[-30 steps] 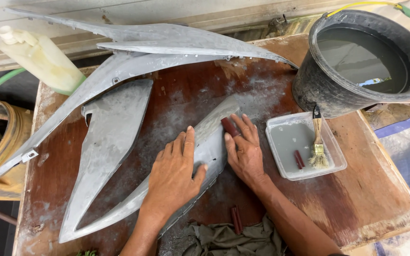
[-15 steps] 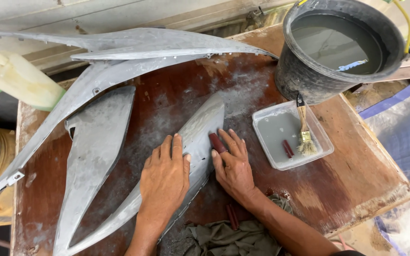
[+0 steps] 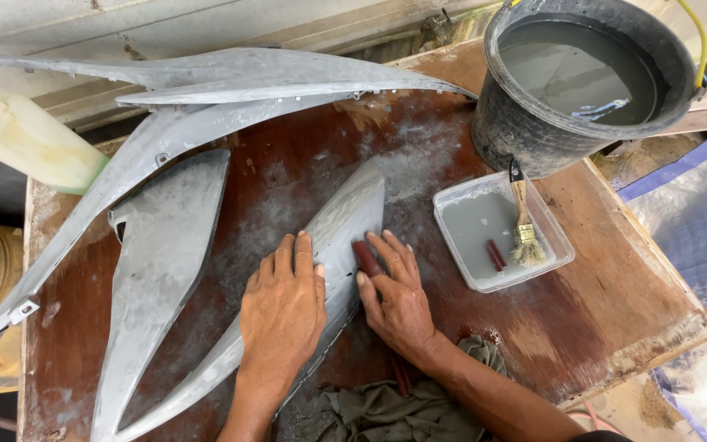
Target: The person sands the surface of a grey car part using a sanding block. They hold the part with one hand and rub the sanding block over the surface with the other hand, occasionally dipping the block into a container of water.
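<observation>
Fingers [image 3: 390, 262] flat on red sanding block [image 3: 367, 258] — grip loose

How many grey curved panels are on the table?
4: one under both hands, one left of it, and two long ones at the back. Others may be hidden.

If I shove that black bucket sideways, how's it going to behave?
The bucket is nearly full of grey water, so it's probably heavy and would slosh over the rim. It sits at the table corner, so a shove might tip it off the edge.
</observation>
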